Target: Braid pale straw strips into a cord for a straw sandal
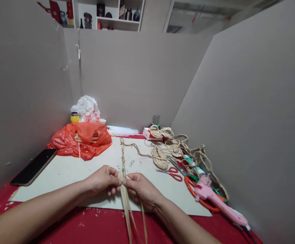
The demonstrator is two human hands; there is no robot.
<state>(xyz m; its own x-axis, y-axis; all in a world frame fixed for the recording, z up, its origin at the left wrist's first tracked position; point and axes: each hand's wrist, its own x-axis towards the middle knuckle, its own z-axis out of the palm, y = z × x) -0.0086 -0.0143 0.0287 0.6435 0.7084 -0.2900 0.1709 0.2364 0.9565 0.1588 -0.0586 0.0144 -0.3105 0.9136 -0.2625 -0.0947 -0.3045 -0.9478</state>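
Note:
A narrow straw braid [123, 157] runs down the middle of the white board [99, 169], its loose flat strands [126, 210] trailing over the near edge. My left hand [108, 179] pinches the strands where the braided part ends. Close against it, my right hand [141, 188] grips the same spot from the other side, thumb and fingers closed. One separate strand hangs below my right palm. From the braid's far end a thin twisted cord leads right to a coiled straw oval [160, 158].
Right of the braid lie red-handled scissors [171, 173], larger shears [185, 171], more coils [174, 147] and a pink glue gun [210, 195]. To the left are a red plastic bag [82, 139] and a phone [34, 167]. Grey partitions [137, 81] enclose the table.

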